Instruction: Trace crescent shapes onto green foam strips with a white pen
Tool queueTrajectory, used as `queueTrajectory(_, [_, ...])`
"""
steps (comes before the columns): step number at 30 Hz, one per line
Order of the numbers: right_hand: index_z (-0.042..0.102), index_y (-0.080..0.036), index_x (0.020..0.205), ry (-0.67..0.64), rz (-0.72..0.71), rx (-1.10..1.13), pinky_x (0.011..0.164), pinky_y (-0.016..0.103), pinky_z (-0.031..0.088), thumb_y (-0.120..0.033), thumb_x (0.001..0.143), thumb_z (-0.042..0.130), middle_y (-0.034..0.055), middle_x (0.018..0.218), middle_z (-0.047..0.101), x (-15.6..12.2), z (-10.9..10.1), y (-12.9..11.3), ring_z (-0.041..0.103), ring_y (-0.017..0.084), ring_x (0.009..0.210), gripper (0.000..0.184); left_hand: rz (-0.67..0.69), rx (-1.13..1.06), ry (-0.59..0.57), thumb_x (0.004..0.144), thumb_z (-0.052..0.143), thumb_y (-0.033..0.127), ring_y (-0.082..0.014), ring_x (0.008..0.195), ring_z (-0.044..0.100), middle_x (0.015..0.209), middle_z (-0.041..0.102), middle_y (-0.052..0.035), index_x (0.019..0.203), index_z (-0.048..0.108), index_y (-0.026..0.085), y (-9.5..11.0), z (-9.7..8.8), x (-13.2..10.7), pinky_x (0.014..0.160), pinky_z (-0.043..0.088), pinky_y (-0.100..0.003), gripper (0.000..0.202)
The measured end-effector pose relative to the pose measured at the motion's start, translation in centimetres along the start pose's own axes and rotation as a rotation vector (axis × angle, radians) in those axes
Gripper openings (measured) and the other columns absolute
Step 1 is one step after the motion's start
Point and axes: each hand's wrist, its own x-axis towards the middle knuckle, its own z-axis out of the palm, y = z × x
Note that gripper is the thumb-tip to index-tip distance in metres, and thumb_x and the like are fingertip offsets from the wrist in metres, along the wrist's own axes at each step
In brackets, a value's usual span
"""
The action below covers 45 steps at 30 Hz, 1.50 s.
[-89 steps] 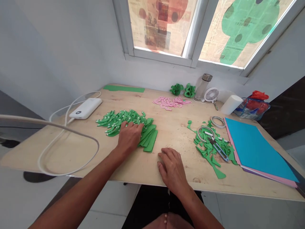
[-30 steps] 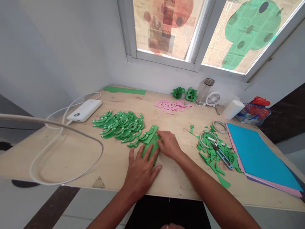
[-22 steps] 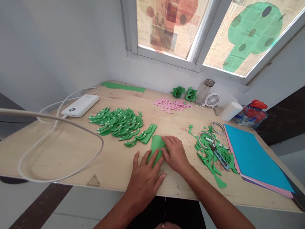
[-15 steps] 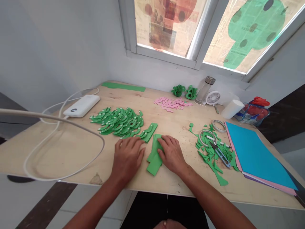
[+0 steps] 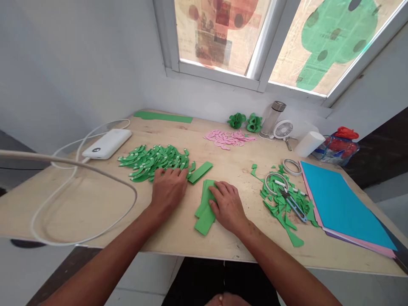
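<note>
My left hand [image 5: 170, 187] rests palm down at the front right edge of a heap of curved green paper pieces [image 5: 153, 159] with small white tabs. Its fingers reach over the nearest pieces, and the fingertips are partly hidden. Just right of it lies a green folded paper strip [image 5: 200, 172] with its top bare. My right hand [image 5: 228, 203] lies flat, fingers slightly spread, on the right side of a small stack of green paper strips [image 5: 205, 221]. The strips overlap at an angle near the middle of the table.
Green scraps [image 5: 282, 204] lie on the right with tape rolls [image 5: 276, 183], a pen and blue-handled snips [image 5: 295, 206]. Coloured sheets [image 5: 344, 204] lie beyond. Pink cutouts [image 5: 228, 139], a bottle [image 5: 272, 119] and a fan [image 5: 283, 129] are behind. A power bank [image 5: 107, 144] with a looping cable is left.
My left hand has moved left and away from me, to the heap. The curved pieces that lay on the folded strip are off it. My right hand has stayed on the stack.
</note>
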Motion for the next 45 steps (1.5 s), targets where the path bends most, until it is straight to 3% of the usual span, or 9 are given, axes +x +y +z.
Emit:
queueTrajectory(5, [0.062,-0.02,0.128,0.009,-0.001,0.011,0.108,0.05,0.041,-0.024,0.095,0.054,0.0123,0.139,0.059,0.0,0.1,0.0,0.047,0.03,0.131,0.035,0.1,-0.028,0.047,0.086,0.052,0.022,-0.0381,0.115,0.059,0.118,0.07,-0.013,0.106,0.071,0.022,0.7,-0.3,0.1,0.1,0.034,-0.057,0.027])
queueTrajectory(10, [0.062,-0.021,0.129,0.011,0.006,0.024,0.108,0.05,0.04,-0.024,0.094,0.055,0.0115,0.14,0.058,0.0,0.2,0.1,0.048,0.03,0.131,0.036,0.152,-0.036,0.119,0.088,0.051,0.017,-0.0384,0.113,0.061,0.103,0.073,-0.0139,0.077,0.07,0.019,1.4,0.1,0.5,0.1,0.035,-0.059,0.022])
queueTrajectory(14, [0.062,-0.021,0.128,0.01,0.005,0.033,0.108,0.05,0.04,-0.024,0.093,0.055,0.0116,0.14,0.058,0.0,0.2,0.2,0.049,0.03,0.13,0.035,0.165,-0.064,0.221,0.093,0.047,0.014,-0.0349,0.11,0.065,0.1,0.076,-0.0106,0.077,0.067,0.018,1.9,0.2,0.3,0.098,0.038,-0.055,0.026])
queueTrajectory(22, [0.064,-0.018,0.121,0.02,0.037,0.137,0.109,0.05,0.038,-0.02,0.09,0.058,0.0142,0.135,0.061,0.2,-0.1,0.1,0.049,0.031,0.128,0.032,0.248,-0.205,0.417,0.092,0.052,0.01,-0.0255,0.1,0.071,0.098,0.078,-0.0077,0.079,0.062,0.017,4.5,-2.5,-4.7,0.097,0.043,-0.046,0.017])
queueTrajectory(28, [0.067,-0.018,0.12,0.075,0.103,0.258,0.107,0.048,0.042,-0.014,0.091,0.048,0.0132,0.129,0.065,0.5,-0.1,0.6,0.055,0.027,0.123,0.035,0.317,-0.283,0.28,0.094,0.046,0.009,-0.0216,0.091,0.072,0.099,0.076,-0.0098,0.077,0.061,0.017,6.6,-2.2,-6.9,0.092,0.049,-0.04,0.024])
queueTrajectory(34, [0.062,-0.02,0.131,0.171,0.231,0.378,0.11,0.047,0.042,-0.02,0.093,0.041,0.0117,0.134,0.063,-1.5,-1.5,1.3,0.054,0.026,0.129,0.043,0.316,-0.328,0.2,0.094,0.044,0.012,-0.0254,0.098,0.07,0.101,0.076,-0.009,0.078,0.062,0.019,6.5,-1.9,-7.1,0.088,0.053,-0.041,0.025])
queueTrajectory(36, [0.057,-0.022,0.137,0.224,0.331,0.56,0.112,0.045,0.042,-0.025,0.094,0.042,0.0092,0.141,0.059,-2.6,-1.9,0.8,0.052,0.024,0.133,0.045,0.276,-0.36,0.182,0.096,0.044,0.016,-0.0253,0.102,0.069,0.104,0.075,-0.0092,0.086,0.063,0.019,6.0,-1.7,-7.0,0.089,0.053,-0.041,0.022])
queueTrajectory(40, [0.049,-0.025,0.144,0.277,0.527,0.971,0.121,0.045,0.03,-0.033,0.093,0.048,0.0054,0.152,0.049,-3.4,-1.8,-1.3,0.042,0.022,0.143,0.052,0.166,-0.404,0.15,0.1,0.041,0.028,-0.0291,0.109,0.067,0.119,0.07,-0.015,0.114,0.061,0.014,5.6,-0.8,-6.6,0.093,0.053,-0.046,0.028])
queueTrajectory(45, [0.043,-0.023,0.148,0.363,0.614,1.106,0.124,0.042,0.025,-0.036,0.092,0.048,0.0049,0.159,0.04,-1.3,-0.4,-4.3,0.033,0.02,0.148,0.058,0.122,-0.457,0.093,0.099,0.038,0.031,-0.0299,0.121,0.062,0.129,0.066,-0.0162,0.131,0.054,0.015,6.1,0.3,-6.2,0.1,0.051,-0.048,0.039])
